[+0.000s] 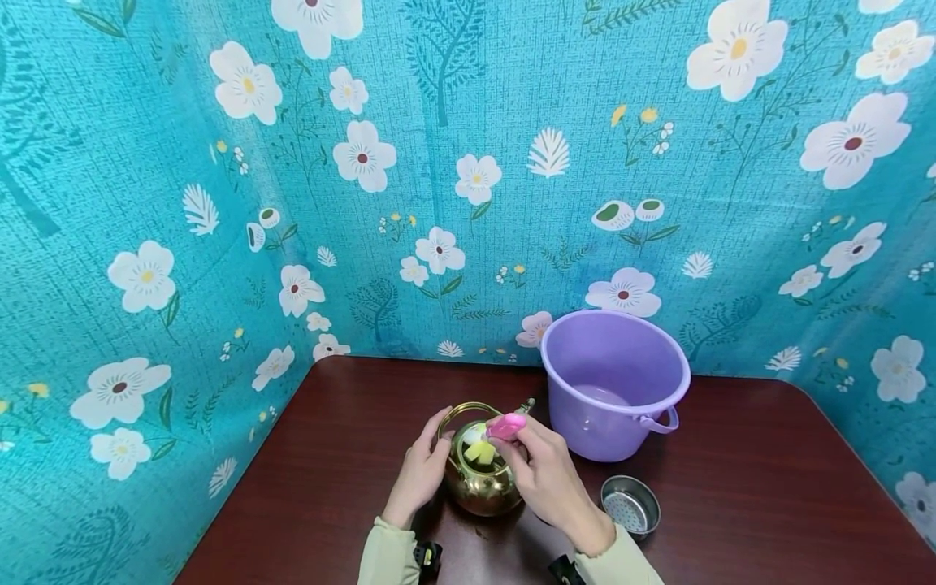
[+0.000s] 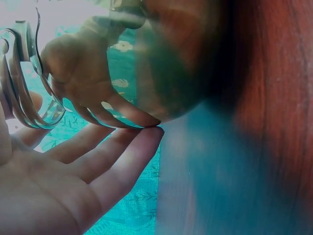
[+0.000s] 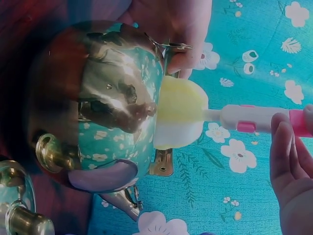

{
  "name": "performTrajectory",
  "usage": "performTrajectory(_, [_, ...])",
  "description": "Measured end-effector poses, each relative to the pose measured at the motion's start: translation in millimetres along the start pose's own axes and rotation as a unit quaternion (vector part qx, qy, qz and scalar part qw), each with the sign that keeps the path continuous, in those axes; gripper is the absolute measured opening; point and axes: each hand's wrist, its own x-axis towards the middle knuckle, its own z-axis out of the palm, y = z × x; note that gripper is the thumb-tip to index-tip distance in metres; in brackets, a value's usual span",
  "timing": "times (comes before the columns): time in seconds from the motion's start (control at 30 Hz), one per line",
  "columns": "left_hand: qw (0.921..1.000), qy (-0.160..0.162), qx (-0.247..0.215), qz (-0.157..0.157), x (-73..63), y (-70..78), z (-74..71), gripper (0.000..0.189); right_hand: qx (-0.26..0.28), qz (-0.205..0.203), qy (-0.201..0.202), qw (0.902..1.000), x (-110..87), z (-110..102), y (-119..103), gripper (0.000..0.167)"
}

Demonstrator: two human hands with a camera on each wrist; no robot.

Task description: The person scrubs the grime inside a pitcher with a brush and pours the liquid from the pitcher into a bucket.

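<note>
A brass kettle (image 1: 483, 494) with a raised hoop handle (image 1: 468, 405) stands on the table. My left hand (image 1: 422, 474) holds it at the handle's left side; in the left wrist view, several fingertips (image 2: 146, 147) touch its round body. My right hand (image 1: 552, 479) grips the pink and white handle (image 1: 507, 426) of a sponge brush. The brush's yellow and white sponge head (image 3: 183, 110) sits in the kettle's top opening, partly hidden inside. The right wrist view shows the white shaft (image 3: 254, 116) running straight from the sponge to my fingers.
A purple bucket (image 1: 616, 386) with a side handle stands behind and right of the kettle. A small metal strainer (image 1: 630, 508) lies right of my right hand. At the right wrist view's lower left is a shiny brass piece (image 3: 32, 223). Blue floral cloth (image 1: 468, 203) hangs behind the dark table (image 1: 746, 487).
</note>
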Motion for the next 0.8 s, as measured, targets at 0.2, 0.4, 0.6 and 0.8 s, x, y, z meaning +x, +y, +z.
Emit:
performTrajectory(0.2, [0.9999,0.006,0.009,-0.001,0.6,-0.7,0.6,0.042,0.013,0.018,-0.009,0.9997,0.3,-0.5,0.1,0.021])
performTrajectory(0.4, [0.9998,0.015,0.009,-0.007,-0.2,1.0,2.3,0.040,0.022,0.030,-0.014,0.9992,-0.1,-1.2,-1.0,0.021])
performTrajectory(0.6, [0.9998,0.015,0.011,0.001,0.3,1.9,1.9,0.039,0.032,0.025,-0.017,0.9990,0.9,-1.4,-2.1,0.020])
performTrajectory(0.8, [0.9996,0.017,0.021,0.002,0.7,0.3,1.2,0.039,0.049,0.027,-0.024,0.9981,2.6,-3.3,-3.7,0.018])
